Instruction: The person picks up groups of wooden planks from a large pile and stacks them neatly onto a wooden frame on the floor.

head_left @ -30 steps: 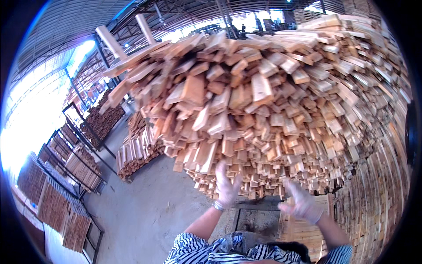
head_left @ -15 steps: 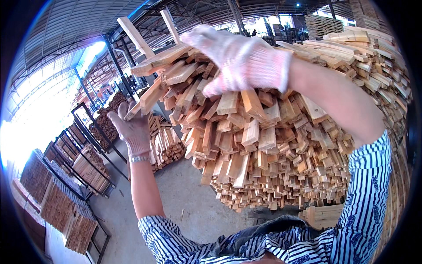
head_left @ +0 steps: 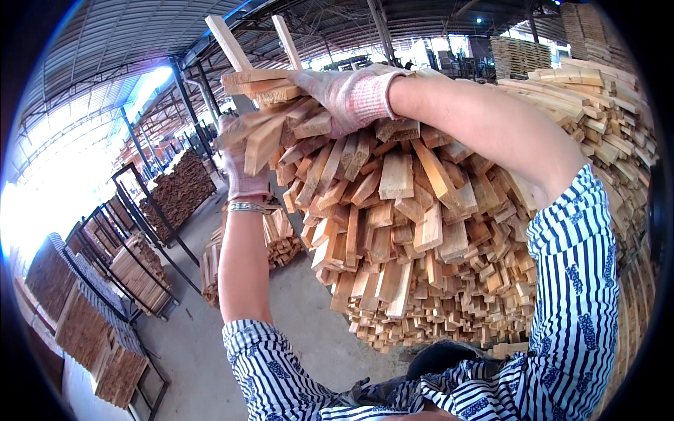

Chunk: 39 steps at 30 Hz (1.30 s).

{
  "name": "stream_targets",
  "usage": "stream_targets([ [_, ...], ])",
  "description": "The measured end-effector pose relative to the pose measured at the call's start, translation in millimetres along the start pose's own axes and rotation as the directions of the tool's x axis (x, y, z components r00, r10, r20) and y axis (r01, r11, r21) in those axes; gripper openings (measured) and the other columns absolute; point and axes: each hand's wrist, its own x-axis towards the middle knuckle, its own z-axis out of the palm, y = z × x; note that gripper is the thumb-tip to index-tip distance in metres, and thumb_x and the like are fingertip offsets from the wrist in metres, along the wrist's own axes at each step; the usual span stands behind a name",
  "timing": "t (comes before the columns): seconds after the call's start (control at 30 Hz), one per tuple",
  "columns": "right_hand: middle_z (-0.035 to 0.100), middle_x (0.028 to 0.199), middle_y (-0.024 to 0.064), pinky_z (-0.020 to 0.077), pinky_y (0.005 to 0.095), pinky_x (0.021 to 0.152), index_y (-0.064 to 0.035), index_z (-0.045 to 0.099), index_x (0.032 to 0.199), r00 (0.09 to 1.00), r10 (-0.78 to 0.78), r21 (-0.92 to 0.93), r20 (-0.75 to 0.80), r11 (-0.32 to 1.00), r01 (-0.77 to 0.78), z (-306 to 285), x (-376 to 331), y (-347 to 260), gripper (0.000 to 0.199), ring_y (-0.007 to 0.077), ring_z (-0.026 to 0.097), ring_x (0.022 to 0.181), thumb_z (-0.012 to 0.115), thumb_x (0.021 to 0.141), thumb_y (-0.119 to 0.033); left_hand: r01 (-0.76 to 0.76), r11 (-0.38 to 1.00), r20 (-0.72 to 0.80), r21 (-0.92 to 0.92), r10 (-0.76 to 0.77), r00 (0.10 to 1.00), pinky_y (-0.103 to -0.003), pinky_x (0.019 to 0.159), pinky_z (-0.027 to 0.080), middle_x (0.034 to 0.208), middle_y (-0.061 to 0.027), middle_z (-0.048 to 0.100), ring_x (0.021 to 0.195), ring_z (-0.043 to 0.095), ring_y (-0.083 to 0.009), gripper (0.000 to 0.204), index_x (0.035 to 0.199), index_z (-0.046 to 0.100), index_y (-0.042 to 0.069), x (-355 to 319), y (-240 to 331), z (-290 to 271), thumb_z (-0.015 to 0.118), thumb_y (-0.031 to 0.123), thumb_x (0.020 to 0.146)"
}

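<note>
A tall stack of rough wooden slats (head_left: 421, 231) rises in front of me, its uneven ends pointing toward me. My right hand (head_left: 347, 95), in a pale knitted glove, reaches over the top left of the stack. Its fingers close on a top slat (head_left: 258, 76), with the fingertips partly hidden. At the stack's left edge my left hand (head_left: 246, 168), gloved too, is closed around a blurred slat (head_left: 246, 126) that sticks out leftward. Slats cover part of the left fingers. Two upright wooden posts (head_left: 228, 43) stand behind the top slats.
More slats (head_left: 604, 119) are piled at the right. Low bundles (head_left: 281, 235) sit on the concrete floor (head_left: 302, 309) behind the left forearm. A black metal rack frame (head_left: 151, 210) and stacked boards (head_left: 102, 337) stand to the left. Steel posts (head_left: 189, 105) carry the roof.
My left hand has moved right and up, against the stack's left edge. The right hand has shifted left and down onto the top slats. The view has shifted slightly.
</note>
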Motion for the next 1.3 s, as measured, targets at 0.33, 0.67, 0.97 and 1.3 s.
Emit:
stream_targets([
  [0.33, 0.041, 0.149, 0.0235, 0.0526, 0.0359, 0.103, -0.0056, 0.015, 0.158, 0.998, 0.065, -0.19, -0.005, 0.98, -0.065, -5, -2, 14, 0.122, 0.0325, 0.061, 0.119, 0.091, 0.065, -0.024, 0.178, 0.984, 0.149, -0.019, -0.174, 0.974, -0.041, 0.089, 0.058, 0.115, -0.0136, 0.064, 0.103, 0.067, -0.0289, 0.052, 0.118, 0.058, 0.005, 38, 0, 83, 0.056, 0.053, 0.098],
  [0.67, 0.05, 0.14, 0.0267, 0.0517, 0.0495, 0.099, -0.0114, 0.011, 0.16, 0.956, 0.156, 0.341, 0.248, 0.91, -0.237, -69, -30, 67, 0.115, 0.035, 0.056, 0.124, 0.085, 0.073, -0.014, 0.314, 0.945, 0.153, 0.093, -0.325, 0.933, -0.041, 0.091, 0.058, 0.117, -0.0144, 0.064, 0.104, 0.067, -0.0294, 0.054, 0.121, 0.057, 0.005, 55, -11, 112, 0.056, 0.053, 0.098],
  [0.97, 0.04, 0.15, 0.0238, 0.0549, 0.0419, 0.094, -0.0109, 0.027, 0.156, 0.987, 0.159, 0.698, -0.031, 0.71, -0.093, -60, 2, 84, 0.071, 0.0347, 0.048, 0.133, 0.056, 0.097, -0.038, 0.346, 0.916, 0.062, 0.204, -0.365, 0.929, -0.042, 0.092, 0.057, 0.119, -0.0151, 0.063, 0.105, 0.067, -0.0298, 0.055, 0.123, 0.056, 0.005, 44, -1, 114, 0.056, 0.054, 0.098],
  [1.3, 0.06, 0.084, 0.0046, 0.051, 0.0374, 0.06, -0.0143, 0.062, 0.109, 0.915, 0.336, 0.852, 0.225, 0.388, -0.352, -23, -2, 75, 0.039, 0.0168, 0.057, 0.07, 0.047, 0.096, -0.048, 0.393, 0.897, 0.045, 0.203, -0.409, 0.911, -0.042, 0.093, 0.057, 0.121, -0.0159, 0.063, 0.106, 0.066, -0.0302, 0.057, 0.125, 0.055, 0.005, 28, -8, 144, 0.056, 0.054, 0.098],
])
